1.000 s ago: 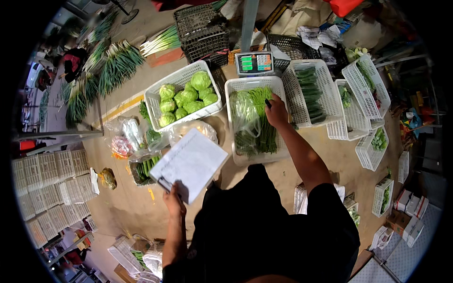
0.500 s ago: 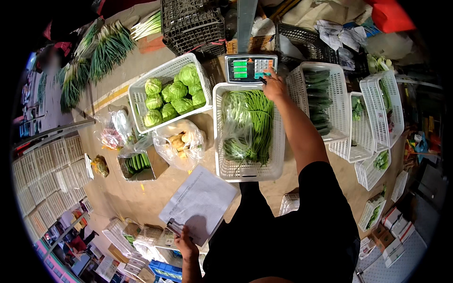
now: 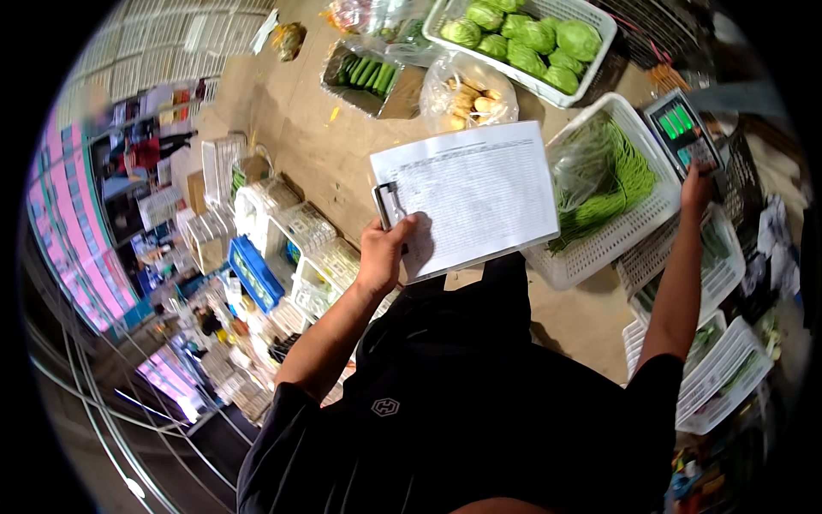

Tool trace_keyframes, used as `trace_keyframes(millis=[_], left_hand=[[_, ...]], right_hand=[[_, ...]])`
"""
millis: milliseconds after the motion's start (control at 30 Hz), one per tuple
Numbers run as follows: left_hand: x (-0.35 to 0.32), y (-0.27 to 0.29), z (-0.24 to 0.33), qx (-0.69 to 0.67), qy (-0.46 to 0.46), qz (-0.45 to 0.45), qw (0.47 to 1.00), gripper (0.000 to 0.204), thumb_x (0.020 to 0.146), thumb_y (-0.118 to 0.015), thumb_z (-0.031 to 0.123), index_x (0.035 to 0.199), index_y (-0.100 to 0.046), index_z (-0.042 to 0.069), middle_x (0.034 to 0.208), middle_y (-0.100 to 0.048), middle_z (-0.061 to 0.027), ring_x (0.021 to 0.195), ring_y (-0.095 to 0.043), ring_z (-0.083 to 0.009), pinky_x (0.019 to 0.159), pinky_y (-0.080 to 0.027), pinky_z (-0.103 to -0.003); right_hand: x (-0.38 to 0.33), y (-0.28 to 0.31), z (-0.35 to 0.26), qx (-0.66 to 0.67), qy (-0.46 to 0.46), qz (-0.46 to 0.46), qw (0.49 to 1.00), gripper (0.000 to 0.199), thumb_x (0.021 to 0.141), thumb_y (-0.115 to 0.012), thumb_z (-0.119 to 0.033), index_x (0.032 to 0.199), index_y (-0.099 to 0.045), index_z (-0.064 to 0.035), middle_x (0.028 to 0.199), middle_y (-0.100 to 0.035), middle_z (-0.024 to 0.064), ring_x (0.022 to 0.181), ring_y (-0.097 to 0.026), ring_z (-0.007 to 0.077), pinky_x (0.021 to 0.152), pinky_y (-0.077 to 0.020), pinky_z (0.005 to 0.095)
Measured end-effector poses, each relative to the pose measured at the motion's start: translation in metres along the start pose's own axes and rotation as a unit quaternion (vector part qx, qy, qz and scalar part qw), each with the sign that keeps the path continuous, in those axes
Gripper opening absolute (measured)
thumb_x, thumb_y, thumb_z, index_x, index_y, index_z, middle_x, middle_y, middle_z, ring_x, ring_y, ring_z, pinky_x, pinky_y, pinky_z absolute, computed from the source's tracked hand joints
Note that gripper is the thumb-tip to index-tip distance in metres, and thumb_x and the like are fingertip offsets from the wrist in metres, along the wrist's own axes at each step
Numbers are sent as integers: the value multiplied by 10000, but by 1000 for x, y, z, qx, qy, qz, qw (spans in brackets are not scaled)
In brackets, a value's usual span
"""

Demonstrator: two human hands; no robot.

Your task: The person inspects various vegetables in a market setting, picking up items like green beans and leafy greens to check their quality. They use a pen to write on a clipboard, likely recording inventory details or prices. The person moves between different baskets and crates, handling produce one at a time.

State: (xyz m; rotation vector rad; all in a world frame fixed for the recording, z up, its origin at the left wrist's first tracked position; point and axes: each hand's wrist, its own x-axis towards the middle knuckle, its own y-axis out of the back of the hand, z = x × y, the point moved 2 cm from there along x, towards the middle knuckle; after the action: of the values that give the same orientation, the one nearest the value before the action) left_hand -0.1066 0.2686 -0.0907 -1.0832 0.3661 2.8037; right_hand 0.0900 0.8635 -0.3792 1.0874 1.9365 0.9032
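Note:
My left hand (image 3: 390,250) is closed on a clipboard (image 3: 384,202), thumb on top beside the metal clip. Printed white sheets (image 3: 479,193) lie on the board, tilted up before my body. At the far right, my right hand (image 3: 697,187) reaches to the keypad of a digital scale (image 3: 685,128) with green lit displays. Its fingers are curled, and a small dark thing shows at them, too small to name. Below the scale's display stands a white crate (image 3: 591,267) of long green beans (image 3: 629,171), partly under a clear plastic bag.
A white crate (image 3: 565,94) of cabbages (image 3: 531,38) stands at the back. Near it are a clear bag of pale roots (image 3: 467,98) and a box of cucumbers (image 3: 366,74). More crates (image 3: 728,381) stand at right; a blue crate (image 3: 255,274) sits at left.
The view has swung left, so the scale and crates now appear farther right. My left hand has lifted the clipboard higher and closer. My right hand stays at the scale's keypad.

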Motion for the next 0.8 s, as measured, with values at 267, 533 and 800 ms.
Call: trace_keyframes(millis=[267, 533, 800], left_hand=[[-13, 2, -4, -125, -56, -36, 990, 164, 909, -698, 63, 1050, -666, -14, 964, -704, -65, 811, -633, -124, 779, -526, -286], [-44, 82, 18, -268, -76, -130, 952, 241, 885, -669, 5, 1117, -605, -1, 974, -672, -55, 820, -620, -116, 781, -520, -279], [-51, 202, 0, -309, -130, -180, 925, 292, 843, -668, -19, 1122, -583, -1, 967, -661, -48, 796, -613, -108, 738, -522, -278]], right_hand=[[-238, 58, -236, 500, 104, -86, 856, 465, 1067, -394, -351, 1316, -556, 7, 1089, -692, 161, 947, -667, 229, 932, -510, 384], [-463, 70, -380, 321, 538, -93, 774, 251, 973, -503, -10, 1215, -564, 19, 973, -726, 168, 936, -713, 296, 872, -548, 381], [-591, 40, -440, 190, 683, -68, 702, 403, 757, -675, 96, 1143, -606, -1, 1068, -718, 123, 960, -650, 322, 813, -539, 394]])
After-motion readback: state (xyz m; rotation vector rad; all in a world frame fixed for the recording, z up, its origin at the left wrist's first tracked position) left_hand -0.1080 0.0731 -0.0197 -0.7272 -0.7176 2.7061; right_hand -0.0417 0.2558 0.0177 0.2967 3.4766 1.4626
